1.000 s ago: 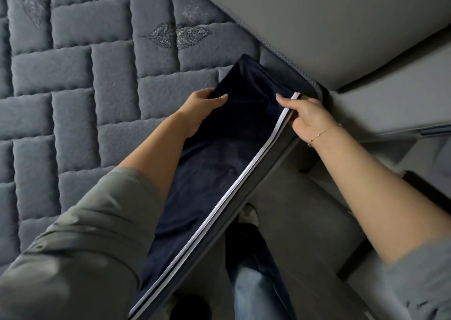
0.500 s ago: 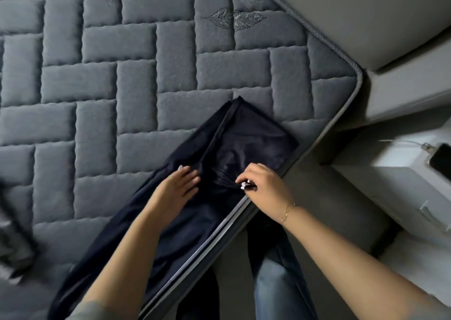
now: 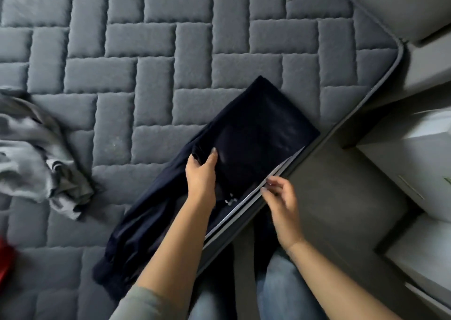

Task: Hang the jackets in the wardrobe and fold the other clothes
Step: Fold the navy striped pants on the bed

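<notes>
Far left on the mattress (image 3: 151, 80), a grey garment (image 3: 36, 156) is lying crumpled, not yet folded. Centre, dark navy trousers (image 3: 256, 134) are lying along the bed edge, part-folded. Left hand (image 3: 201, 173) is gripping a fold of them, thumb on top. Right hand (image 3: 283, 202) is hovering loose-fingered at the white-striped seam, holding nothing. Advice: line up edges, smooth flat before the next fold.

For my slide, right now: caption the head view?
Left hand grips dark navy garment on quilted mattress; right hand hovers beside.
</notes>
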`<state>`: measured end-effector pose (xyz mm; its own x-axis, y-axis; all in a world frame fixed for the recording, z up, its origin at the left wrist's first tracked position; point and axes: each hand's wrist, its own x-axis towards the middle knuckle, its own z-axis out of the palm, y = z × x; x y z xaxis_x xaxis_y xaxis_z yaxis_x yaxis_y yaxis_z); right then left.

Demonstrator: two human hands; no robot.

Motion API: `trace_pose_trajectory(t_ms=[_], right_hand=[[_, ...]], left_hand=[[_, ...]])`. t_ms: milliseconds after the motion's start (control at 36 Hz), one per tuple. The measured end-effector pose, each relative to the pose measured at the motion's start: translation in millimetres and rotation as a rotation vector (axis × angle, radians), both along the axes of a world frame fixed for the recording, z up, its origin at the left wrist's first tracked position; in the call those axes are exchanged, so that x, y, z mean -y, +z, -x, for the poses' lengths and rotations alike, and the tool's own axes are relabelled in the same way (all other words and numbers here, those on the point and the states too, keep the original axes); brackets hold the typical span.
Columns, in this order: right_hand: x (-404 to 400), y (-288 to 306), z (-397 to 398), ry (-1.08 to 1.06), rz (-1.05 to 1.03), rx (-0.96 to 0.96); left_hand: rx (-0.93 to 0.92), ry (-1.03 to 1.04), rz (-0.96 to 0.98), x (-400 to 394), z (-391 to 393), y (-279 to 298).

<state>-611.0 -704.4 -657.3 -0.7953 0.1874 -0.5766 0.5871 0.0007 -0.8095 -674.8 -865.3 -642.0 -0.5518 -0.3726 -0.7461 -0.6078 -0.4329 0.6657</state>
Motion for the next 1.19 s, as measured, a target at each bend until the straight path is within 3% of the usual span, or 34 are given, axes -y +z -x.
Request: trace_pose_trajectory(t_ms=[56,139,333,417,472,556,611,778,917,1056,1194], right_hand=[[13,-4,-9,-0.155,0.198,0.203],[27,-10,-20,-0.185,0.386,0.371],[68,-22,-31,-0.076,0.530,0.620],[86,-21,-40,-0.103,0.553,0.657],[98,-21,-47,-0.085,0.503,0.640],[111,-22,-69,-0.034,0.415,0.623],[118,-24,-85,-0.022,0.419,0.635],[131,-32,-104,-0.052,0.452,0.636],[135,-36,-109,-0.041,0.410,0.637],[128,-34,-103,0.046,0.299,0.603],[103,-27,-87,0.297,-0.138,0.488]], left_hand=[[-0.001,0.043,0.007,19,-30,13],[0.014,0.137,-0.066,44,-76,26],[0.038,0.406,-0.215,98,-168,36],[0.053,0.505,-0.121,125,-207,30],[0.137,0.476,0.099,142,-233,19],[0.194,0.254,0.461,165,-264,-3],[0.235,0.162,0.556,178,-277,-19],[0.245,0.174,0.353,180,-305,-42],[0.187,0.129,0.480,163,-308,-40],[0.117,0.371,0.509,166,-291,-33],[0.316,0.260,0.628,167,-286,-35]])
